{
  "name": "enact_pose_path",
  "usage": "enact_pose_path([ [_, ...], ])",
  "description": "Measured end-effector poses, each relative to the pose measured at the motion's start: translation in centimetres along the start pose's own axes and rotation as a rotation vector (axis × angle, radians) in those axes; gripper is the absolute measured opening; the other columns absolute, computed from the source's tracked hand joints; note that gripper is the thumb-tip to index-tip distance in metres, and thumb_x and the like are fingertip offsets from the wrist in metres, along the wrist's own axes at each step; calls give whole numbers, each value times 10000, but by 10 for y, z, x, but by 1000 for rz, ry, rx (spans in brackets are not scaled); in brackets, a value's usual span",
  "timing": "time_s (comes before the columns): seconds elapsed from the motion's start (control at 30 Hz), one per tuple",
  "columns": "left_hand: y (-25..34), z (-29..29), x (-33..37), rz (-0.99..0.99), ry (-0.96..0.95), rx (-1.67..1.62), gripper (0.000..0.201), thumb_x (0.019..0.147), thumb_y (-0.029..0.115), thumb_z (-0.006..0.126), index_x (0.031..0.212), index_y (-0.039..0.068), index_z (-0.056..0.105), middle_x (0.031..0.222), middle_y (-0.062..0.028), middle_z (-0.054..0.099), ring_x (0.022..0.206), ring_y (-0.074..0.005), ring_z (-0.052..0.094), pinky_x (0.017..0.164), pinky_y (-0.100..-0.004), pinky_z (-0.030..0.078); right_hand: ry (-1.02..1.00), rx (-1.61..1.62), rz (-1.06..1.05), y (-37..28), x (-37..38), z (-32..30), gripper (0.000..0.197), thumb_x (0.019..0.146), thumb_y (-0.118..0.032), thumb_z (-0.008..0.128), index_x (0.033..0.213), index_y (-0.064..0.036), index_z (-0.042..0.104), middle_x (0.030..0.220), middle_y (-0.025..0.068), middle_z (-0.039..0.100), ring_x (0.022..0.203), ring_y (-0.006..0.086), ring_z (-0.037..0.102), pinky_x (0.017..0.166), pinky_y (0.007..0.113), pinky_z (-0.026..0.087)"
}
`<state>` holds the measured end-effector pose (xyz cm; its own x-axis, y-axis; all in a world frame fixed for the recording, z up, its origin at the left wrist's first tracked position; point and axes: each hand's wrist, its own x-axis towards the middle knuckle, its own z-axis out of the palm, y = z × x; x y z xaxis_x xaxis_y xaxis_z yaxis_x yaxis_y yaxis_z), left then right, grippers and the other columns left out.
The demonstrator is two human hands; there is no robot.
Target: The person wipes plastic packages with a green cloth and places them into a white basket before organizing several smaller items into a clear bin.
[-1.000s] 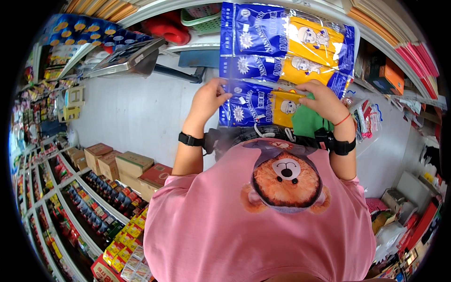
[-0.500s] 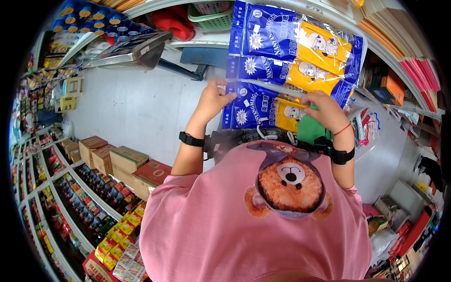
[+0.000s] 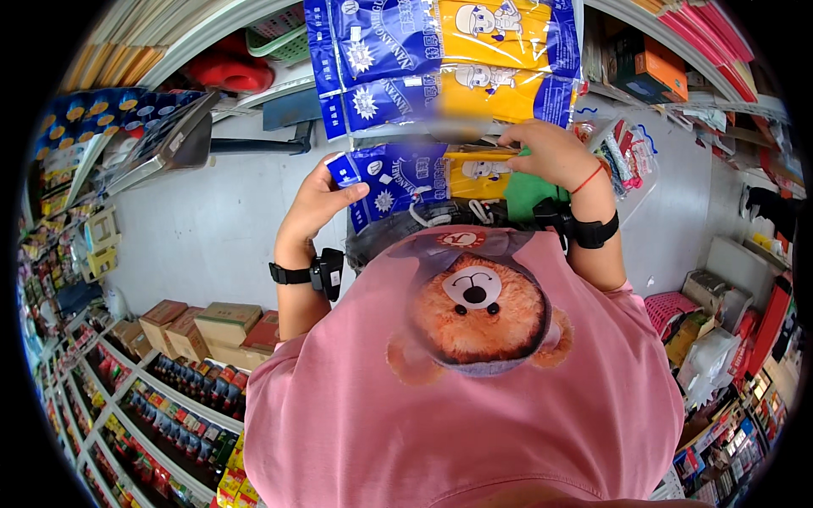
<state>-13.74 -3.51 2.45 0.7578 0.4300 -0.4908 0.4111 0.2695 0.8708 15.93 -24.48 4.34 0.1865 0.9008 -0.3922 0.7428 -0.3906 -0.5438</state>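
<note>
A flat blue-and-yellow plastic packet (image 3: 432,173) with a cartoon figure on it lies across in front of my waist. My left hand (image 3: 318,207) is closed on its left end, thumb on top. My right hand (image 3: 555,157) bends over its right part, fingertips on the upper edge, and seems to pinch it there. Green material (image 3: 532,182) shows beneath that hand. Just beyond are two similar packets, an upper packet (image 3: 389,34) overlapping a lower packet (image 3: 385,102). A yellowish blur covers part of the gap between them and the held packet.
A metal-framed device (image 3: 174,135) stands at the far left, near a red object (image 3: 233,69) and a green basket (image 3: 288,42). Cardboard boxes (image 3: 229,326) and bottle shelves (image 3: 190,381) line the left. An orange box (image 3: 660,72) sits on the right shelf; a pink basket (image 3: 669,309) is lower right.
The near packet has come toward me and tilted, widening the gap to the other two. My left hand now grips its left end more fully. The whole view has shifted.
</note>
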Motion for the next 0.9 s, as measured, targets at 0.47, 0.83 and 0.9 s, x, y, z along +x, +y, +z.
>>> enact_pose_path([
  [0.47,5,17,17,213,189,-114,375,927,180,639,1263,38,551,1180,-41,612,1058,-138,560,924,-306,454,557,-85,-166,-29,-30,-47,212,783,-69,685,995,-61,696,925,121,601,907,296,588,778,357,482],
  [0.83,45,6,83,667,683,798,865,745,156,778,1439,-20,294,1413,-313,358,1326,-439,341,1102,-475,279,827,-72,41,17,-16,-22,478,768,-139,714,1224,-83,583,1109,146,575,1039,336,553,914,398,460],
  [0.9,36,14,80,604,607,851,922,719,152,800,1462,6,274,1452,-312,299,1343,-435,313,1107,-472,269,827,3,78,20,-18,-17,494,768,-143,713,1238,-86,575,1109,153,574,1038,343,550,914,404,458],
])
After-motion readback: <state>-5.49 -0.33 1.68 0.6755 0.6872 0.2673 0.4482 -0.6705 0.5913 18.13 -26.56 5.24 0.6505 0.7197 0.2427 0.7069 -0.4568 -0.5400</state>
